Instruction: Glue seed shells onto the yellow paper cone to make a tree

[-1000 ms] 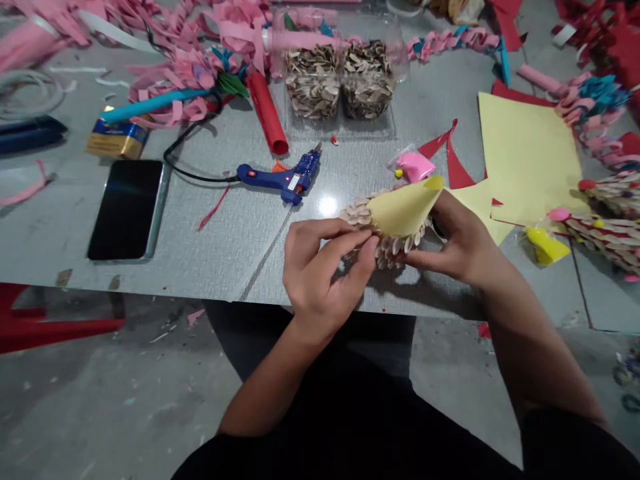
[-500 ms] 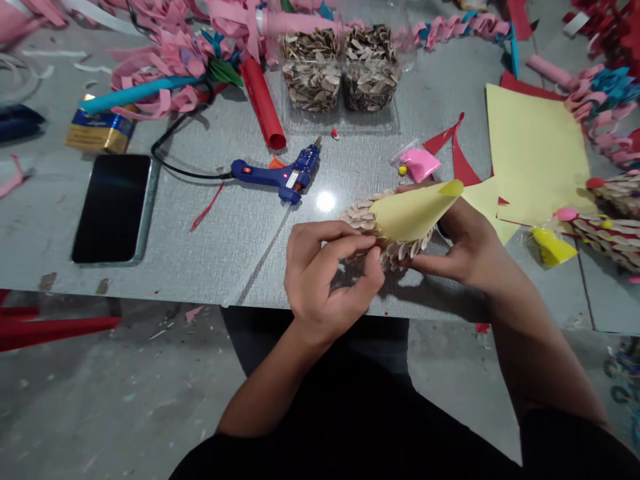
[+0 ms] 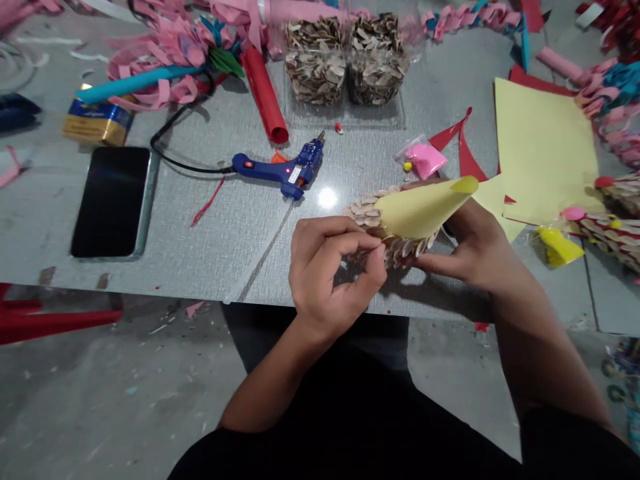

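A yellow paper cone [image 3: 420, 207] leans with its tip to the upper right, its lower part ringed by overlapping pale flakes that look like seed shells. My right hand [image 3: 475, 247] is wrapped round the cone's lower right side, some fingers hidden behind it. On the near left side, my left hand [image 3: 330, 273] has thumb and index finger pinched together against the top row of flakes. Whatever may be between those fingertips is too small to make out. Left of the cone lies a blue glue gun [image 3: 283, 168] with a clear glue stick [image 3: 260, 253] trailing out.
Behind stands a clear plastic box of flakes [image 3: 320, 73]. A phone [image 3: 113, 203] lies left, near a gold and blue box [image 3: 97, 123]. Yellow paper [image 3: 545, 153], a pink packet [image 3: 426, 160], a yellow packet [image 3: 557, 247] and flake-covered cones [image 3: 610, 233] lie right.
The whole view has shifted slightly. My left thumb and index fingertip have drawn together at the flakes. My right hand keeps its hold on the cone.
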### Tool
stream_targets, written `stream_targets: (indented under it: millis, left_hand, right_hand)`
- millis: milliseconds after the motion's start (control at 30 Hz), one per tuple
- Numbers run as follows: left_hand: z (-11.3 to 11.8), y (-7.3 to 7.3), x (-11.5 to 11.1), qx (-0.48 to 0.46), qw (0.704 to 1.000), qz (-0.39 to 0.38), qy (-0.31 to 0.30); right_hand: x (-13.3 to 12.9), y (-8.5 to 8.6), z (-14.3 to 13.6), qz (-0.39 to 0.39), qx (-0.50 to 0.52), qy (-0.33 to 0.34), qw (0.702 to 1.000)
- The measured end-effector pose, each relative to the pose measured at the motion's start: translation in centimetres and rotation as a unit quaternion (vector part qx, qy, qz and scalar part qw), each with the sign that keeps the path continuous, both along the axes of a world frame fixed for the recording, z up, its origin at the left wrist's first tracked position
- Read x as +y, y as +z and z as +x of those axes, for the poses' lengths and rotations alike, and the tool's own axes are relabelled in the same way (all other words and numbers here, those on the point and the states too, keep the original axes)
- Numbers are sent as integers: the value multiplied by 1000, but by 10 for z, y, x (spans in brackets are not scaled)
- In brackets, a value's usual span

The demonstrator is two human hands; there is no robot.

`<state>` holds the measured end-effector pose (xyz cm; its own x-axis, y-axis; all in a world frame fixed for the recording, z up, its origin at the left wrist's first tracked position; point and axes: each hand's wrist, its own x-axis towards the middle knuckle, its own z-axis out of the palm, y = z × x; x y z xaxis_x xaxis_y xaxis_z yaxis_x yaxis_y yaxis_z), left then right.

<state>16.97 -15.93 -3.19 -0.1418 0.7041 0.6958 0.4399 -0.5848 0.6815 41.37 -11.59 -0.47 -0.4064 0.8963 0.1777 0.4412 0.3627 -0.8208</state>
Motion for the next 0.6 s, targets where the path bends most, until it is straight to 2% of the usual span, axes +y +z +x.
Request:
stream_targets:
  millis: [400, 600]
  left_hand:
    - [-4, 3, 1, 50, 998, 43, 20]
    - [-3, 3, 2, 48, 998, 45, 11]
  right_hand:
    - [2, -3, 1, 19, 9, 17, 1000]
    - [2, -2, 1, 22, 6, 14, 1000]
